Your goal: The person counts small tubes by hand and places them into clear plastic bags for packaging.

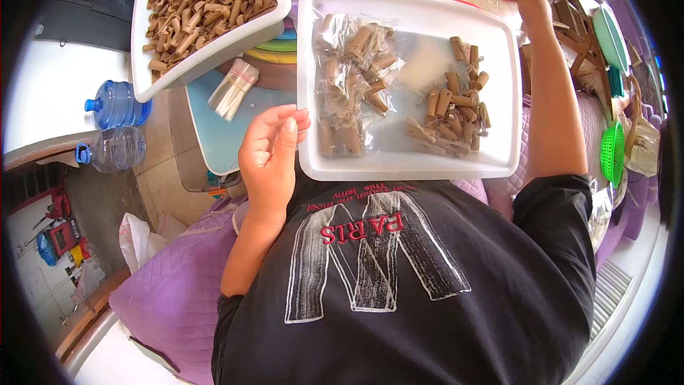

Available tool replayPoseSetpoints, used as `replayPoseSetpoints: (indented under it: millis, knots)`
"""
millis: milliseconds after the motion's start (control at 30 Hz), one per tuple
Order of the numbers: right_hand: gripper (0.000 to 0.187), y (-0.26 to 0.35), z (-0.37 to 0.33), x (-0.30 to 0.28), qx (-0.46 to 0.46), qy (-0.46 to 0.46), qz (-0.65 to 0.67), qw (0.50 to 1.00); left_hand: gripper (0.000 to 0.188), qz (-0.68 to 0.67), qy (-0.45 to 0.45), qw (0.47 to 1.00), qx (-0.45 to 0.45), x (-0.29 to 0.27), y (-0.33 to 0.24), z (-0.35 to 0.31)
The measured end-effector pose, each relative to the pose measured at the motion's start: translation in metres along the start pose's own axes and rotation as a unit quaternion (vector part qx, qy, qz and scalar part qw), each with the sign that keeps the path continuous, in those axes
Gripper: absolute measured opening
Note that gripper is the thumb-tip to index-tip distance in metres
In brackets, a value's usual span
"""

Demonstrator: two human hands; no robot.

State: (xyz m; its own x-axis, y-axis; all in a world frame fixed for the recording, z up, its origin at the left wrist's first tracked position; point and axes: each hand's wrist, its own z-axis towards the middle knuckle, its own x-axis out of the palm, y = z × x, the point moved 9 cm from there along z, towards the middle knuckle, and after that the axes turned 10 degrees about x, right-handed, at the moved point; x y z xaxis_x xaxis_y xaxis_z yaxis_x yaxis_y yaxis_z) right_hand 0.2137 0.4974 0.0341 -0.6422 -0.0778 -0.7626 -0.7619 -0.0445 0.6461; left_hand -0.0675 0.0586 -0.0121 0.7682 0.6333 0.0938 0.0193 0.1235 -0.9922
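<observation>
Seemingly between pick-ups, the left hand (269, 153) curls loosely at the tray's (410, 170) left rim, the right hand (531, 3) stretches fingers beyond its far-right corner, and grasping the pieces (454, 108) inside it calls for reaching inward.

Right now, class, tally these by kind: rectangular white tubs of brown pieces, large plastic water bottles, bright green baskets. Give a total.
Rectangular white plastic tubs holding brown pieces: 2
Large transparent plastic water bottles: 2
Bright green plastic basket: 1
Total: 5
</observation>
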Motion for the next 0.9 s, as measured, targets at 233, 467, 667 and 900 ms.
replayPoseSetpoints:
  millis: [233,467,667,900]
  knots:
    - [0.06,-0.088,0.045,0.004,-0.119,-0.116,-0.12,0.979,0.019,-0.002,0.007,1.0,0.0,0.002,-0.001,-0.002]
    - [0.017,0.03,-0.058,-0.011,-0.295,-0.245,-0.122,0.916,0.02,0.012,0.017,1.0,0.005,0.004,0.001,-0.002]
    - [0.022,0.054,-0.125,0.064,-0.27,0.023,-0.2,0.942,0.021,0.022,0.026,0.999,0.004,0.008,0.0,-0.001]
    - [0.023,0.059,-0.18,0.082,-0.27,0.111,-0.036,0.956,0.021,0.021,0.027,0.999,-0.003,0.008,0.001,-0.004]
